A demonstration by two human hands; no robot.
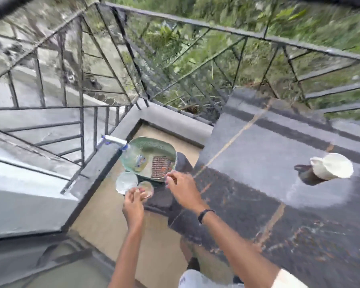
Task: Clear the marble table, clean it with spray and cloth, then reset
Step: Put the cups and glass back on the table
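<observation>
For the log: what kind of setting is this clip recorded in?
Most likely an outdoor balcony or terrace. A black metal railing runs round a grey concrete ledge, green vegetation lies beyond it, and a dark veined marble table stands beside the ledge.

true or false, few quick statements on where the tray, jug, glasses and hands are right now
1. The white jug stands on the marble table. True.
2. The green tray is on the table next to the jug. False: it sits off the table's left edge, on a low dark surface.
3. The right hand is at the tray's near edge. True.
4. The left hand is touching the jug. False: it is at a small glass far from the jug.
5. The spray bottle stands upright on the table. False: it lies by the tray's left side.
</observation>
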